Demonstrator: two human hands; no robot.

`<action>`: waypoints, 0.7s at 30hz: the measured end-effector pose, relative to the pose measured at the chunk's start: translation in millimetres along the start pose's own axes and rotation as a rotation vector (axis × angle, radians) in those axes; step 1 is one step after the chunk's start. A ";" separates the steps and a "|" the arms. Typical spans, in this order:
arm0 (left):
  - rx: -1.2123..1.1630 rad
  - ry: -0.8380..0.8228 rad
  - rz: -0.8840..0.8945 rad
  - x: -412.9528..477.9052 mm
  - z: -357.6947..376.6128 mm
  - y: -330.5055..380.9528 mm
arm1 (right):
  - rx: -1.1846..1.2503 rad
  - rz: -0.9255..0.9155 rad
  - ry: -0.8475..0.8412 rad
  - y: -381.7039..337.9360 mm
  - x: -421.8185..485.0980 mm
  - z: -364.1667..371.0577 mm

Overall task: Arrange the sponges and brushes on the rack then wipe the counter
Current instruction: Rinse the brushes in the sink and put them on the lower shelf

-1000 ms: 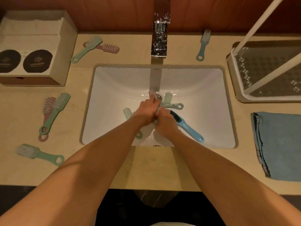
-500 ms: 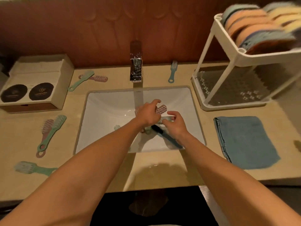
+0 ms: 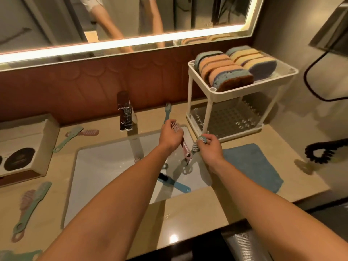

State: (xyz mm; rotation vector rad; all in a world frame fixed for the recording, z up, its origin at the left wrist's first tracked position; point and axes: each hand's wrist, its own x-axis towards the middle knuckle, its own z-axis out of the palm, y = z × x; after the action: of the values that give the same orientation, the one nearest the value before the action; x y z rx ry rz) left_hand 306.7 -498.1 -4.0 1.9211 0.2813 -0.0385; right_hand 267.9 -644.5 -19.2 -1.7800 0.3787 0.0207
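Left hand (image 3: 170, 137): fingers curled round pink brush (image 3: 186, 151), head up, handle hanging down. Right hand (image 3: 211, 147) grips green brush (image 3: 195, 147) at the head end. Both over sink (image 3: 105, 162) far-right corner, near rack (image 3: 254, 85). Sponges (image 3: 226, 72) on rack's top shelf. Blue brush (image 3: 177, 183) lies in sink.

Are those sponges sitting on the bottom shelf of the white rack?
No, the sponges stand in rows on the top shelf of the white rack, and none shows on its perforated bottom shelf.
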 end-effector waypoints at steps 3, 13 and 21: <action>-0.044 0.033 -0.057 0.1 9.4 6.3 | 0.018 0.014 0.026 -7.3 3.9 -9.4; 0.045 0.227 -0.098 14.0 31.4 19.6 | -0.140 -0.054 0.072 -18.9 30.0 -39.5; -0.045 0.437 -0.183 22.0 41.9 17.0 | -0.321 -0.118 -0.008 -17.0 52.1 -47.9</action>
State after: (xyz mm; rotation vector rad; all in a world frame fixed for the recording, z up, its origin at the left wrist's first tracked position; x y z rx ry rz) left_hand 336.2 -538.6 -7.1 1.8397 0.7439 0.2674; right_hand 312.7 -699.4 -2.5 -2.1164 0.2745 0.0058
